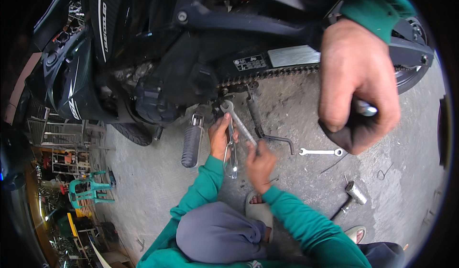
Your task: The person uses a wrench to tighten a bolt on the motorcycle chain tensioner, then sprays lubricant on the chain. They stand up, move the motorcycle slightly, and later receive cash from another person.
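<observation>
My right hand is closed round the lower end of a combination wrench, which slants up and left. Its ring end sits by the underside of a black motorcycle, just below the chain. Whether the ring is seated on a bolt is hidden. My left hand is wrapped round chrome locking pliers, their long handles hanging down; the jaws are out of sight. A rubber-covered footrest lies left of my left hand, and the side stand stands to the right.
Another person's closed hand, in a green sleeve, reaches in at upper right, holding a shiny metal piece. On the concrete floor lie a second wrench and a metal-headed tool with a dark handle. A green plastic chair stands far left.
</observation>
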`<move>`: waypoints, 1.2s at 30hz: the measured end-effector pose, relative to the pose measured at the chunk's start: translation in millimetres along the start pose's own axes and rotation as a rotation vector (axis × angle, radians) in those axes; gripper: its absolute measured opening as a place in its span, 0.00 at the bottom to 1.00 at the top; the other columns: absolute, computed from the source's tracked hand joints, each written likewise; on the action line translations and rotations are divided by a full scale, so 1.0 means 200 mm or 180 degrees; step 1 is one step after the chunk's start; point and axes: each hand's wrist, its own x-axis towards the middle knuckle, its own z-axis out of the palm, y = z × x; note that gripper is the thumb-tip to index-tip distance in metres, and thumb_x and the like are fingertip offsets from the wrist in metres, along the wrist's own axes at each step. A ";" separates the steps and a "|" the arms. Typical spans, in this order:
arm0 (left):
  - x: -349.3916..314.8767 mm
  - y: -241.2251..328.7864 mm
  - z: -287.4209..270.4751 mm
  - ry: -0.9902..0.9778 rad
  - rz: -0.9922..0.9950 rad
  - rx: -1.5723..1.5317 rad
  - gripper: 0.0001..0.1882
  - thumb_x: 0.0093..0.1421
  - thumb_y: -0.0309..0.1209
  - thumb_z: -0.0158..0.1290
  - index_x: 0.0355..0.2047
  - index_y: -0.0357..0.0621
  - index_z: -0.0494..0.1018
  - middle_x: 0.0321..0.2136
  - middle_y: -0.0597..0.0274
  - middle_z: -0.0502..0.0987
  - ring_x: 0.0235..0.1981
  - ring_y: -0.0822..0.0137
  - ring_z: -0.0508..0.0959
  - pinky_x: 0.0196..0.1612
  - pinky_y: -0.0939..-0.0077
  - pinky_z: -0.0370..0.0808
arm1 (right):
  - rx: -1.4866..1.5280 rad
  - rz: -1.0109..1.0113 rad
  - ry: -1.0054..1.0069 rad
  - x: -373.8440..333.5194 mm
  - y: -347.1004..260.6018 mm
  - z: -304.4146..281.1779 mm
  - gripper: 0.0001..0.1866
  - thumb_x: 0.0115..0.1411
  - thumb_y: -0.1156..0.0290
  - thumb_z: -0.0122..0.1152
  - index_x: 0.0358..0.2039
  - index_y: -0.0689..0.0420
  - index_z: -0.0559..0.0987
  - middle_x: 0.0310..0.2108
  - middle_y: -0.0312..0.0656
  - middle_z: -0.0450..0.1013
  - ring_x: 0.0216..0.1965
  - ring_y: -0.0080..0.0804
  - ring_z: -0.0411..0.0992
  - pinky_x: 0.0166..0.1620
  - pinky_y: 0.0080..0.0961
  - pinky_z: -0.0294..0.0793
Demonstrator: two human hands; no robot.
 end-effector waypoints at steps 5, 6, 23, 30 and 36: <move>-0.01 0.00 0.00 -0.0038 -0.0028 -0.0109 0.17 0.65 0.45 0.61 0.36 0.44 0.74 0.21 0.68 0.73 0.15 0.73 0.72 0.16 0.79 0.67 | 0.0503 0.0233 -0.0078 -0.11 -0.03 0.09 0.20 0.67 0.60 0.59 0.26 0.63 0.71 0.18 0.61 0.67 0.21 0.61 0.69 0.27 0.48 0.65; -0.01 0.00 0.00 -0.0104 0.0041 -0.0134 0.17 0.65 0.45 0.61 0.36 0.44 0.74 0.22 0.68 0.73 0.15 0.73 0.72 0.16 0.79 0.67 | 0.0511 0.0336 -0.0415 -0.09 -0.01 0.05 0.20 0.68 0.59 0.58 0.27 0.64 0.72 0.19 0.62 0.67 0.21 0.60 0.69 0.28 0.48 0.65; -0.04 -0.06 0.04 -0.0275 0.0035 -0.0503 0.23 0.65 0.47 0.60 0.47 0.40 0.72 0.29 0.64 0.73 0.17 0.72 0.72 0.19 0.78 0.67 | -0.1192 -0.0698 -0.2092 0.68 -0.21 -0.53 0.26 0.66 0.46 0.59 0.35 0.60 0.84 0.25 0.57 0.75 0.31 0.56 0.75 0.38 0.45 0.72; -0.01 -0.02 -0.03 -0.0385 0.0053 -0.0040 0.23 0.66 0.48 0.59 0.44 0.38 0.73 0.29 0.64 0.75 0.17 0.75 0.72 0.19 0.80 0.66 | -0.2134 -0.1220 -0.3106 0.97 -0.44 -0.51 0.30 0.69 0.44 0.52 0.35 0.63 0.83 0.31 0.59 0.76 0.37 0.58 0.75 0.44 0.46 0.71; -0.02 0.01 -0.01 -0.0220 -0.0096 0.0026 0.24 0.65 0.51 0.58 0.42 0.40 0.74 0.26 0.65 0.74 0.15 0.75 0.70 0.18 0.80 0.65 | -0.2031 -0.1442 -0.3044 0.88 -0.37 -0.49 0.32 0.71 0.45 0.47 0.32 0.65 0.79 0.26 0.57 0.74 0.32 0.56 0.73 0.39 0.44 0.72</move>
